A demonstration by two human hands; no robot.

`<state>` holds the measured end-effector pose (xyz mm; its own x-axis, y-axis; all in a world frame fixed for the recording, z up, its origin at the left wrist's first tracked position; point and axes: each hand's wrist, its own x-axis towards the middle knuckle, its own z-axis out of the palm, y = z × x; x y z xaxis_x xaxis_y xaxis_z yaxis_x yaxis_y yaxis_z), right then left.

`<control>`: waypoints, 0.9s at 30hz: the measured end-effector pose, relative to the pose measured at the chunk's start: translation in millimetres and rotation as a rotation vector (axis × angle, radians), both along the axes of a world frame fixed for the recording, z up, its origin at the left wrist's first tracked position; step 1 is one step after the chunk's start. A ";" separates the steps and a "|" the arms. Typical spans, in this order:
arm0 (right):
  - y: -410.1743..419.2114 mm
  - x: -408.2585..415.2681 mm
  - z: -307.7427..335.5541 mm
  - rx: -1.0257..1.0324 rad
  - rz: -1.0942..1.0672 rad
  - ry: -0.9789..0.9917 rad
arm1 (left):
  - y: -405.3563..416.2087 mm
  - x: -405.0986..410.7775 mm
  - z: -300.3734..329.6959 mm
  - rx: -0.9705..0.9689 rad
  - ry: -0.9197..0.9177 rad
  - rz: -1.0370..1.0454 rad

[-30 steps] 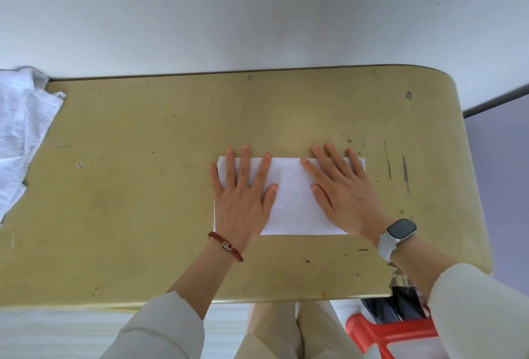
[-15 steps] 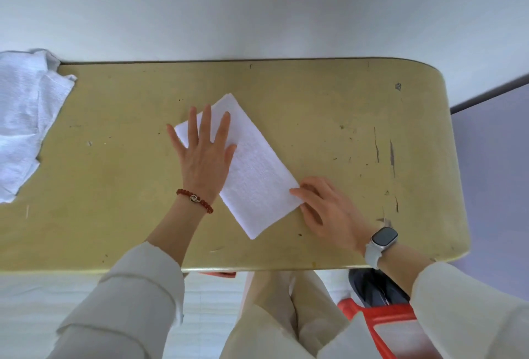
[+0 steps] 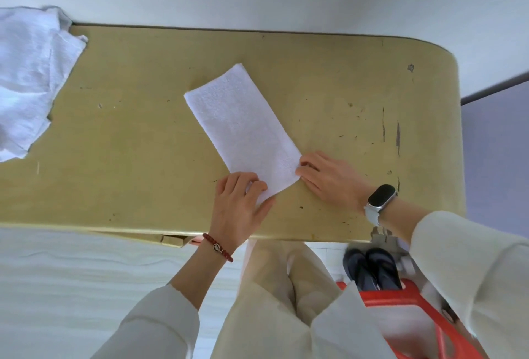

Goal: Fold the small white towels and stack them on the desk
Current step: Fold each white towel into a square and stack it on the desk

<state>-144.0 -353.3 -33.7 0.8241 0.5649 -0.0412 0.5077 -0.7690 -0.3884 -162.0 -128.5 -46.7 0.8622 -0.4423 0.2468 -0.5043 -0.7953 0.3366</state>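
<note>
A red plastic stool and dark shoes sit on the pale floor below.

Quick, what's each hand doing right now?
Left hand: pinches the folded towel's near corner.
Right hand: pinches its other near corner.

Bright, even light; wide-angle bowing, blurred lower edge.

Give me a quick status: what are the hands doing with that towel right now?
Left hand and right hand each pinch a near corner of the folded towel. Towel lies flat, angled on the desk. Unfolded pile far left. Nothing in the way.
</note>
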 end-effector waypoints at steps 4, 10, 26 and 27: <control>0.0 1.9 -0.4 0.028 0.003 -0.049 | 1.2 -4.8 2.2 -0.040 -0.026 0.071; -0.9 -0.2 -4.1 -0.029 0.030 -0.082 | 3.4 -6.7 2.1 -0.033 0.022 0.097; 18.5 10.2 1.4 0.029 -0.078 -0.156 | 6.1 -4.4 22.0 -0.139 0.097 0.050; 19.0 9.5 4.4 0.069 -0.086 -0.136 | 7.0 -3.5 24.7 -0.143 0.094 0.040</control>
